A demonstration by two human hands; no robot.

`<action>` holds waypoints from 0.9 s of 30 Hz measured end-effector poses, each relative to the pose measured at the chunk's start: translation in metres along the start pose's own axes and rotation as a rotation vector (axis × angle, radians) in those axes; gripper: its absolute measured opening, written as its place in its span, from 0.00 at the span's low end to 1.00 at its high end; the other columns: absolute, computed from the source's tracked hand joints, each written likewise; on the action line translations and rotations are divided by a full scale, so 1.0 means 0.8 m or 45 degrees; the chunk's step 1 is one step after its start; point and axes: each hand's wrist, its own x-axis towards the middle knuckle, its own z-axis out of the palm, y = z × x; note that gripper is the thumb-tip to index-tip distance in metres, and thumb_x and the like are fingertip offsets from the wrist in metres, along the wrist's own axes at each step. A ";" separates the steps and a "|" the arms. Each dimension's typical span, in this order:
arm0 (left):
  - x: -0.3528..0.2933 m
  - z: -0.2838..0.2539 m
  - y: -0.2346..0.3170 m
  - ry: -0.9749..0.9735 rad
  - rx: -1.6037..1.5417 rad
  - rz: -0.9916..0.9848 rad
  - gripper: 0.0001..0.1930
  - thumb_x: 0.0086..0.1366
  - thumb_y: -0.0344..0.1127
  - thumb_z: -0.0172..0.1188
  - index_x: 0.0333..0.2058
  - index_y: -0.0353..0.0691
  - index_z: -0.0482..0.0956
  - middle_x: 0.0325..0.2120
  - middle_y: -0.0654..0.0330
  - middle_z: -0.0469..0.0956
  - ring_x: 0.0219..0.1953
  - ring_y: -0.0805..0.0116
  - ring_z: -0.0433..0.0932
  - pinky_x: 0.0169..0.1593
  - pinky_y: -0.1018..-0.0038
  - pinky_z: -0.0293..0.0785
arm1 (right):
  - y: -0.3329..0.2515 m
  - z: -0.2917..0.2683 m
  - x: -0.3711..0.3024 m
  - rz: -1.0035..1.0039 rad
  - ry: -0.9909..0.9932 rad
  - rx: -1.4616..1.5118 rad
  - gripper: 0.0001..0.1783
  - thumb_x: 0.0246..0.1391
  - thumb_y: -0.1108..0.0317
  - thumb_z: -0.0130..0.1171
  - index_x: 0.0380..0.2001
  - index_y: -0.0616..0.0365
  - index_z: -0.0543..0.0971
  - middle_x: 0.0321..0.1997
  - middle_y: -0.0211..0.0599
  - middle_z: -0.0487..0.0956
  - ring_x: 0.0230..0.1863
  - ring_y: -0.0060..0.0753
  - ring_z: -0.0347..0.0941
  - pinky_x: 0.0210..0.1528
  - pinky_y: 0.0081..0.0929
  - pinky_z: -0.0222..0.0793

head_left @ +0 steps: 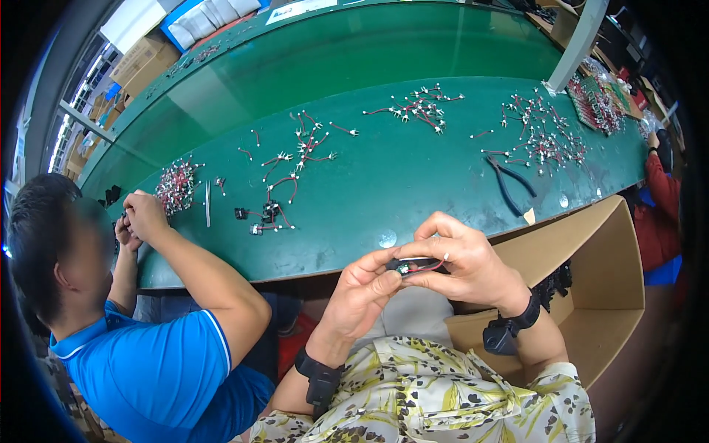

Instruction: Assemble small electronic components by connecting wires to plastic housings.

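Just beyond the bench's near edge, both my hands hold a small black housing with a bit of green circuit board showing. My left hand pinches one end between thumb and fingers. My right hand has its fingers closed around the other end. A red wire comes out of the housing and runs along my right fingers to a small white connector. My fingers cover much of the housing. Nearest on the bench are several black parts with red wires.
Pliers with dark handles lie on the green bench. Wired parts are heaped at right, far middle and left. An open cardboard box with black pieces stands at my right. At left, a co-worker in a blue shirt handles something small.
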 end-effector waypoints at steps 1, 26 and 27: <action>0.002 0.000 0.000 0.014 -0.051 -0.035 0.19 0.67 0.33 0.59 0.56 0.38 0.72 0.49 0.54 0.77 0.54 0.64 0.76 0.57 0.67 0.74 | 0.001 0.002 -0.001 -0.021 0.039 -0.120 0.20 0.45 0.71 0.71 0.45 0.51 0.82 0.37 0.34 0.74 0.31 0.31 0.76 0.33 0.27 0.76; 0.000 0.016 0.017 0.154 0.159 -0.049 0.15 0.66 0.29 0.61 0.50 0.33 0.77 0.37 0.56 0.80 0.32 0.72 0.78 0.36 0.75 0.77 | -0.020 -0.006 0.003 0.228 0.011 -0.019 0.17 0.47 0.70 0.70 0.43 0.57 0.81 0.35 0.37 0.76 0.30 0.31 0.77 0.29 0.27 0.73; -0.003 0.015 0.016 0.161 0.159 0.017 0.15 0.65 0.29 0.61 0.50 0.33 0.77 0.37 0.56 0.80 0.32 0.71 0.78 0.35 0.75 0.78 | -0.026 -0.009 0.006 0.451 -0.027 0.093 0.17 0.48 0.70 0.70 0.43 0.57 0.81 0.35 0.37 0.76 0.29 0.29 0.77 0.27 0.28 0.72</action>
